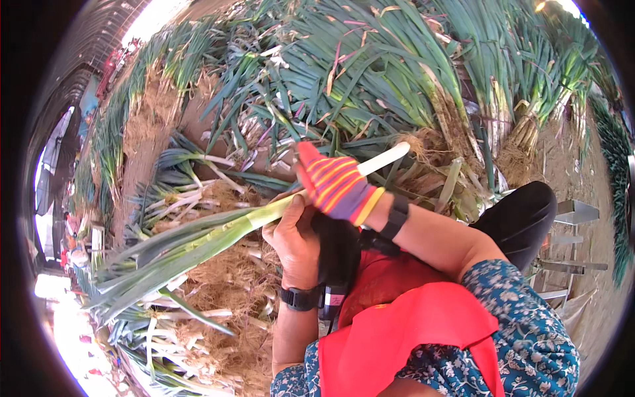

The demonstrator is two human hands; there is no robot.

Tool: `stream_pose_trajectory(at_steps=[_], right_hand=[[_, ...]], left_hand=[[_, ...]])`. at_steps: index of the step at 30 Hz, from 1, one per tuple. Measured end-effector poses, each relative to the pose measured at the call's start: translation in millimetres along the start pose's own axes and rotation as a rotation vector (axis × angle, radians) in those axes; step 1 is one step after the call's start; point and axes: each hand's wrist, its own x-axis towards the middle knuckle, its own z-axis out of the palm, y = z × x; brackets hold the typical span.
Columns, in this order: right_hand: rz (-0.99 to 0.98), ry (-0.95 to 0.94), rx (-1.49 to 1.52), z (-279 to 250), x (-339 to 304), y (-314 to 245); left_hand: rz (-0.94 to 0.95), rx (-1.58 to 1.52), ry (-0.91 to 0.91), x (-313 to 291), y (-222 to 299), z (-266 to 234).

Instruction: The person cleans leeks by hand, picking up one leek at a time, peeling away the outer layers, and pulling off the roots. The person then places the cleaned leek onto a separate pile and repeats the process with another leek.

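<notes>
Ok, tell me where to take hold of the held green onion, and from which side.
Take the green onion by its bare white end, probably best from the upper right: that end juts out straight past the gloved right hand, while the left hand covers the middle and the leaves splay loosely.

Green onion (pixel 251 220) | long stalk: smooth white shank, pale-green middle, green leaves fanning loosely | slanted, white end away to the right, leaves lower left | held by left hand (pixel 294 241) and right hand (pixel 336 186)
</notes>
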Motion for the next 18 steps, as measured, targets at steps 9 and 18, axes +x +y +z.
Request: stream_pose_trajectory(at_steps=[9, 18], right_hand=[[0.068, -0.087, -0.503, -33, -84, 153], [-0.042, -0.288, -0.223, -61, -116, 68]], left_hand=[[0.101, -0.017, -0.090, 0, 22, -20], [0.114, 0.169, -0.253, -27, 16, -12]])
